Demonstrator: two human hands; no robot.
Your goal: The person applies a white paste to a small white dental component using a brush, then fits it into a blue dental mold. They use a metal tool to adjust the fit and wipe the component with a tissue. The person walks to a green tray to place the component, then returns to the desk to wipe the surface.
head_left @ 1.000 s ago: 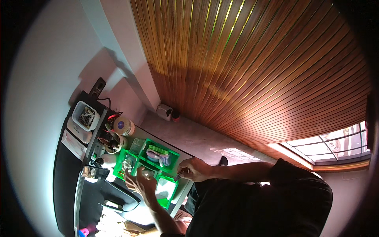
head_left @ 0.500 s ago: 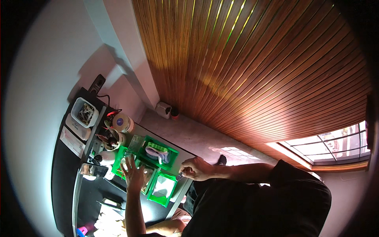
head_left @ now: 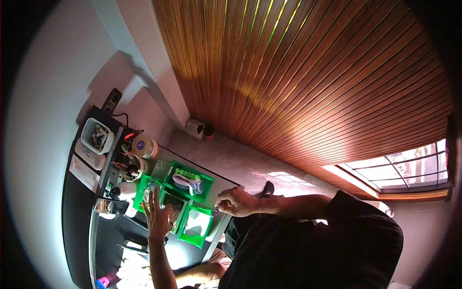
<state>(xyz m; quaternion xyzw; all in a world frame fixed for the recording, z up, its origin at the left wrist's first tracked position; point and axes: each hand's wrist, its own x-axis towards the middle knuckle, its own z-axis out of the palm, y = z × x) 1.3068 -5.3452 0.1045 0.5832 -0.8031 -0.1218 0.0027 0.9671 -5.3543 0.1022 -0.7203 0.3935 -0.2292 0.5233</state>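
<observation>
My left hand (head_left: 157, 219) hovers over the green bins with its fingers spread and nothing visible in them. Below it lies the left green bin (head_left: 138, 199), partly covered by the fingers. To the right, my right hand (head_left: 234, 201) is closed, pinching a small dark, shiny piece (head_left: 216, 211) too small to name. That piece is beside the green tray (head_left: 195, 243) with a white sheet-like thing (head_left: 196, 224) in it. Farther back, another green bin (head_left: 208, 189) holds folded grey-purple cloth (head_left: 188, 183) and a bright green piece (head_left: 185, 172).
A phone (head_left: 111, 206) leans by the shelf edge at the left. Tubs of tools (head_left: 129, 166) and a lidded round container (head_left: 144, 146) crowd the table's far end. On the black shelf is a white box of small parts (head_left: 97, 137). White cloth or paper (head_left: 132, 269) lies near.
My left hand has drawn slightly nearer to me over the bins, its fingers still spread. My right hand keeps its pinch in about the same place. The whole view has shifted a little.
</observation>
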